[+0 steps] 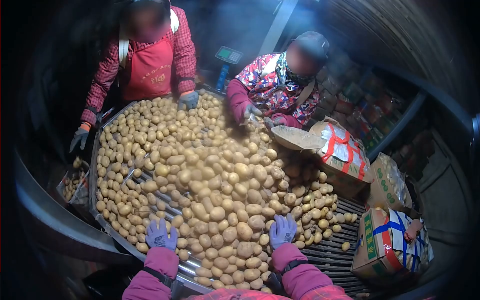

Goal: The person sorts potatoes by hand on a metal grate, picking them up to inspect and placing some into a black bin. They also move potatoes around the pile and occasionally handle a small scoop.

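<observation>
A large heap of potatoes (pixel 220 210) covers most of the slatted metal sorting table (pixel 177 270) before me. My left hand (pixel 161 236), in a purple work glove, lies at the near left of the heap with its fingers spread against the potatoes. On the near right side, my right hand (pixel 283 231) wears a matching glove, and its fingers also rest spread on potatoes. Nothing is gripped in either hand. Both palms are turned away from my view.
Across the table stand a person in a red apron (pixel 150 75) and another in a patterned jacket (pixel 280 82). A scoop (pixel 297 138) lies beside taped cardboard boxes (pixel 345 172) on the right. A digital scale display (pixel 228 55) stands behind; a potato-filled bag (pixel 74 185) sits left.
</observation>
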Tool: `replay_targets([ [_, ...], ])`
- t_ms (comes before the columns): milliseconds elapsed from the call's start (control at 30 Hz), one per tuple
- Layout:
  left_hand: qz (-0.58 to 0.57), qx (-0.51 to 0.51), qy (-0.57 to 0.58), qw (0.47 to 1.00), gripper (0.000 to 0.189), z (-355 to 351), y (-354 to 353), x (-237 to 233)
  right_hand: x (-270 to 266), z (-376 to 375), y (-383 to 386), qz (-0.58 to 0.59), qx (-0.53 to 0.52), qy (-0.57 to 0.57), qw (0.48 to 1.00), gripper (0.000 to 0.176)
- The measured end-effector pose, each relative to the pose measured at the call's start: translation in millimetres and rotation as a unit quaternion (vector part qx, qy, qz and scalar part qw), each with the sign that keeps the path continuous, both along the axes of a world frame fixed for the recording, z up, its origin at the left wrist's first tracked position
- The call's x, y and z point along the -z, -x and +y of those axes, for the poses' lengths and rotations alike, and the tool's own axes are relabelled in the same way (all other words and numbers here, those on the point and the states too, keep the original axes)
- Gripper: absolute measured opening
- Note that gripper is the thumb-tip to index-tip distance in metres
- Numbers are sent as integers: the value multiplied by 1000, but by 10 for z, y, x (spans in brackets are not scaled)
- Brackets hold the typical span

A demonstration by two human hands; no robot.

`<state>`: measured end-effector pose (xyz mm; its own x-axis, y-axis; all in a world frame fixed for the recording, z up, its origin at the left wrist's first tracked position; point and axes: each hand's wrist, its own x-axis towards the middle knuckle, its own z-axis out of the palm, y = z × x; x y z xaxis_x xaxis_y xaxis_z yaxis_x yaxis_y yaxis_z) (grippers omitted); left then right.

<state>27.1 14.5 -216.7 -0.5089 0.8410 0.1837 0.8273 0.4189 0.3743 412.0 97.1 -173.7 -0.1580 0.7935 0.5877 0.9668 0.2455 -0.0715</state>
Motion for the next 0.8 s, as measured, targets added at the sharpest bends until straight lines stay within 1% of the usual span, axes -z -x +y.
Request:
replay_targets([
  [133,2,1,-4,1000,55,-1,18,59,1,-10,5,9,-4,2,1000,30],
  [333,-8,-3,-5,1000,54,4,0,-10,-12,-9,18,19,3,9,1000,31],
  [433,2,2,-15,1000,54,1,8,26,-3,-15,25,21,5,3,1000,31],
  [633,-35,-5,13,999,56,-3,-23,-128,-20,-12,18,10,5,16,1000,30],
  [733,-33,-6,27,999,57,-1,-24,-131,-38,-22,28,10,7,19,1000,31],
  [800,-12,-4,10,1000,56,3,-10,-40,-32,-17,19,12,2,15,1000,31],
])
